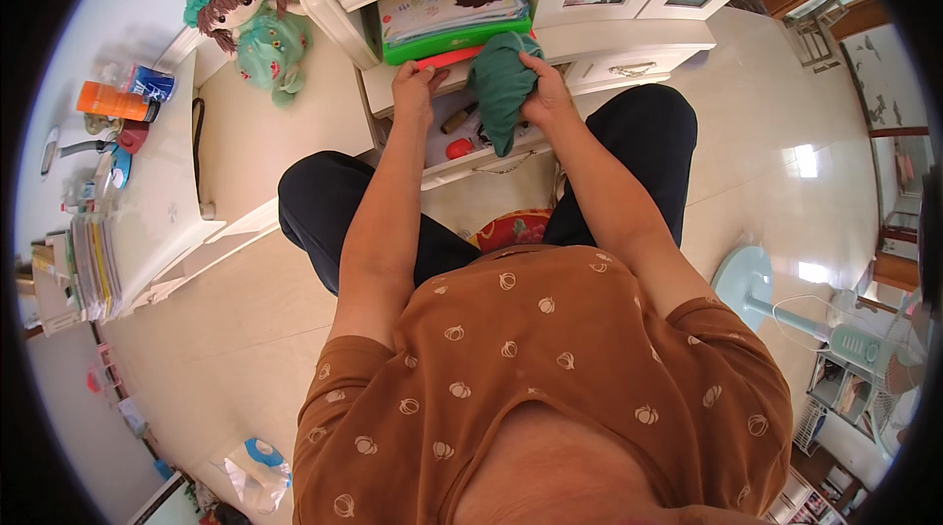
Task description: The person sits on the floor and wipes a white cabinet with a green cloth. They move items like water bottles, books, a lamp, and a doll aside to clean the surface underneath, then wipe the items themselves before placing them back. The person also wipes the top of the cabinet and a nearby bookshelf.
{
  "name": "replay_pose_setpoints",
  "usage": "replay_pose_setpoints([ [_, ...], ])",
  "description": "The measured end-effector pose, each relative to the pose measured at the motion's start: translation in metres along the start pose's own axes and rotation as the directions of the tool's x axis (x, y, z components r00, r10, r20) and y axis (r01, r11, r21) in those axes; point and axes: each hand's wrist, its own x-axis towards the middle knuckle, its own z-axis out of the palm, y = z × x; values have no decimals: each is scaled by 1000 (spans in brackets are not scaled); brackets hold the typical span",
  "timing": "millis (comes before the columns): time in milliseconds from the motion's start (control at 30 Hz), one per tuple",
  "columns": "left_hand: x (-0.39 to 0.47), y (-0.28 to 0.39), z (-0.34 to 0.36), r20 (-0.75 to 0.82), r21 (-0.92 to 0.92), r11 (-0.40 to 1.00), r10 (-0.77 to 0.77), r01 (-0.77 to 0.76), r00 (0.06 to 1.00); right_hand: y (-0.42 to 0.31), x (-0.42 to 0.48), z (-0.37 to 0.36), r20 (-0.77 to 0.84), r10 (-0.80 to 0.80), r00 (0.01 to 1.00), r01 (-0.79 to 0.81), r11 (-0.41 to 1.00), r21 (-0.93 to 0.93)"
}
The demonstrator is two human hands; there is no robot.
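My right hand [547, 92] grips a crumpled dark green cloth [504, 87] that hangs over an open drawer [482, 162]. To the left, my left hand [418, 92] is raised at the shelf edge, thumb and fingers close together near a flat red item [451, 56]; whether it pinches anything is unclear. Below the hands, the drawer holds a small red object [460, 148], a brown cylindrical thing [458, 118] and other small items, partly hidden by the cloth. A green folder or box [442, 46] lies on the shelf above, with booklets [449, 6] stacked on it.
A doll in a green dress [271, 46] sits on the cabinet top at the left. Beyond it, an orange bottle [114, 101] and other items stand on a white surface. A closed drawer [626, 68] is at the right, and a pale blue fan [744, 289] stands on the floor.
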Motion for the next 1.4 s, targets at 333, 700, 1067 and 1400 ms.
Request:
replay_pose_setpoints([
  [333, 9, 0, -7, -26, 689, 656, 447, -308, 894, -3, -6, -4, -72, 193, 979, -202, 968, -151],
  [700, -6, 14, 1, 281, 948, -107, 722, -299, 633, -16, 34, 24, -144, 79, 986, -104, 980, -170],
  [1067, -4, 29, 7, 377, 919, -223, 743, -326, 553, -7, 27, 22, -69, 68, 995, -67, 997, 28],
  [1400, -8, 60, 15, 121, 911, -408, 148, -51, 982, -34, 34, 18, -228, 40, 973, -153, 851, -503],
])
